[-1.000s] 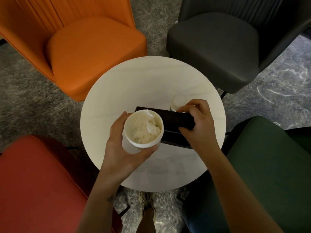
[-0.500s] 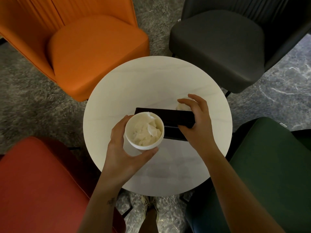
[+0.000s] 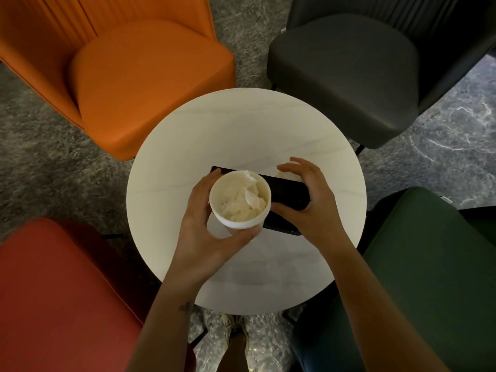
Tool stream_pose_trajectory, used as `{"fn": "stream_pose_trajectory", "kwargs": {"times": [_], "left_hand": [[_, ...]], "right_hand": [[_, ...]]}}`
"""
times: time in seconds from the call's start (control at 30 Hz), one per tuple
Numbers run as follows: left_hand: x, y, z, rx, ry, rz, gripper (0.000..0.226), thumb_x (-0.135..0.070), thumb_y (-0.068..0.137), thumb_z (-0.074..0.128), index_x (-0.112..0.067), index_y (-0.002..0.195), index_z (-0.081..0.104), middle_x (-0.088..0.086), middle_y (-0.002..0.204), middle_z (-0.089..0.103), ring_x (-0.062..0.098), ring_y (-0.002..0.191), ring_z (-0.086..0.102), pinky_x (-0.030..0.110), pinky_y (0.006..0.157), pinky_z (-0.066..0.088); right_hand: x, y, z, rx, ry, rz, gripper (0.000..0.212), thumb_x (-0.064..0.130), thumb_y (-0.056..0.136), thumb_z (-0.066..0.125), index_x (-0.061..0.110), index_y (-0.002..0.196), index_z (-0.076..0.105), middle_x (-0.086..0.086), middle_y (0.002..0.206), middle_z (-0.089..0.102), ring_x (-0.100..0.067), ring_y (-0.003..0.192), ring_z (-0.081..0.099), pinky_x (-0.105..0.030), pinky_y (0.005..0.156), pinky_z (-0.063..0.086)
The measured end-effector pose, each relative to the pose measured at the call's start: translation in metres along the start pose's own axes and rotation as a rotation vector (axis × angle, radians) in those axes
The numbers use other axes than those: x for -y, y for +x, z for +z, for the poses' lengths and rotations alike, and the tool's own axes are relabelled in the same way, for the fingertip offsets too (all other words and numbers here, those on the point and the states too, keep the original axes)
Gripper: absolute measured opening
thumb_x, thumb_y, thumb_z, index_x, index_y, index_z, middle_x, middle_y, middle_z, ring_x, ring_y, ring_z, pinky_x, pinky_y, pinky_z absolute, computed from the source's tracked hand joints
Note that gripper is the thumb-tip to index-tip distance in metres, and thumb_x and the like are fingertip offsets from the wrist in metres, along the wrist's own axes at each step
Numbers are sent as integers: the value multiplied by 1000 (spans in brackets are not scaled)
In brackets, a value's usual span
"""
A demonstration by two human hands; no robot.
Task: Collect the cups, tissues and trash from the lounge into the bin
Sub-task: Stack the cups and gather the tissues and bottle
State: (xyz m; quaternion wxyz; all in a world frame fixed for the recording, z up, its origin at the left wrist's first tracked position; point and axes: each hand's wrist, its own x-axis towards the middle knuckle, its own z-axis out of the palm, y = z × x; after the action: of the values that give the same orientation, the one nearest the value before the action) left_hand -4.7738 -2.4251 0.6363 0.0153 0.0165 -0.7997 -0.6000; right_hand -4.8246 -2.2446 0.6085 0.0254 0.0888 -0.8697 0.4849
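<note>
Since half a second ago the fingers of my right hand [image 3: 314,205] have lifted off the black box [image 3: 287,189] and arch over its far edge onto a small white cup [image 3: 291,171], thumb at the near edge; whether they grip anything I cannot tell. My left hand [image 3: 198,232] grasps the tissue-stuffed cup [image 3: 236,222] above the round white table [image 3: 241,124]. Around it on the speckled grey floor [image 3: 40,170] are an orange chair [image 3: 145,84] far left, a grey chair [image 3: 349,76] far right, a red chair [image 3: 53,291] near left and a green chair [image 3: 429,264] near right
</note>
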Motion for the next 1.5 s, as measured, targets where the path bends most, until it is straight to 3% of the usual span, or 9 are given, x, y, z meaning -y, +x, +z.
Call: {"fn": "stream_pose_trajectory", "kwargs": {"times": [0.17, 0.3, 0.5, 0.73, 0.87, 1.03, 1.3, 1.43, 1.5], "left_hand": [[2, 2, 0, 7, -22, -14, 87, -42, 61, 75, -17, 136, 39, -6, 135, 48, 5, 123, 45, 14, 92, 41], [4, 3, 0, 11, -53, -29, 87, -41, 61, 76, -17, 136, 39, -5, 135, 48, 11, 126, 44, 20, 96, 42], [4, 6, 2, 12, -59, -23, 84, -40, 63, 76, -17, 136, 41, -5, 135, 49, 12, 126, 45, 22, 97, 42], [3, 10, 5, 23, -61, -18, 86, -40, 61, 76, -17, 136, 40, -5, 134, 48, 8, 124, 45, 16, 94, 42], [5, 13, 7, 27, -74, -22, 85, -41, 61, 76, -20, 135, 41, -6, 134, 49, 8, 124, 45, 15, 93, 42], [9, 17, 8, 42, -100, -29, 83, -41, 61, 76, -20, 134, 41, -5, 132, 50, 12, 124, 46, 20, 95, 43], [3, 23, 7, 56, -57, -14, 84, -42, 61, 76, -21, 135, 41, -7, 134, 49, 12, 126, 44, 27, 101, 42], [-5, 26, 5, 22, -23, 4, 84, -45, 60, 76, -25, 134, 42, -11, 133, 49, 12, 128, 41, 40, 105, 40], [-11, 28, 3, -1, -15, 20, 83, -46, 58, 75, -27, 132, 43, -13, 131, 50, 9, 125, 43, 33, 103, 42]], "right_hand": [[-4, 1, 2, -50, -31, -33, 49, 22, 70, 79, 14, 113, 57, -10, 127, 49, -4, 112, 41, 2, 89, 29], [-9, 1, 3, -72, -34, -35, 43, 21, 67, 81, 16, 105, 62, -11, 124, 49, 3, 105, 41, 4, 87, 30], [-11, 1, 2, -133, -47, -46, 41, 22, 66, 81, 15, 102, 64, -11, 119, 51, 0, 104, 42, 3, 87, 32], [-12, 2, 2, -68, -60, -26, 41, 24, 70, 79, 19, 107, 62, -10, 132, 45, -1, 112, 38, 4, 88, 28], [-14, 5, 4, -44, -85, -26, 43, 30, 73, 75, 24, 112, 60, -10, 135, 43, -17, 119, 42, -6, 92, 30], [-17, 7, 9, -68, -58, -27, 44, 27, 71, 76, 20, 111, 61, -11, 130, 43, -5, 108, 38, 5, 88, 28], [-14, 9, 3, -120, -49, 36, 42, 22, 67, 80, 20, 106, 64, -8, 125, 45, -8, 106, 41, 5, 86, 30], [-7, 8, -9, -173, -38, 37, 41, 18, 68, 80, 19, 105, 63, -10, 123, 46, 1, 104, 41, 5, 85, 29], [-2, 8, -19, -205, -41, 27, 40, 17, 68, 80, 18, 104, 63, -11, 122, 48, 6, 105, 39, 4, 86, 29]]}}
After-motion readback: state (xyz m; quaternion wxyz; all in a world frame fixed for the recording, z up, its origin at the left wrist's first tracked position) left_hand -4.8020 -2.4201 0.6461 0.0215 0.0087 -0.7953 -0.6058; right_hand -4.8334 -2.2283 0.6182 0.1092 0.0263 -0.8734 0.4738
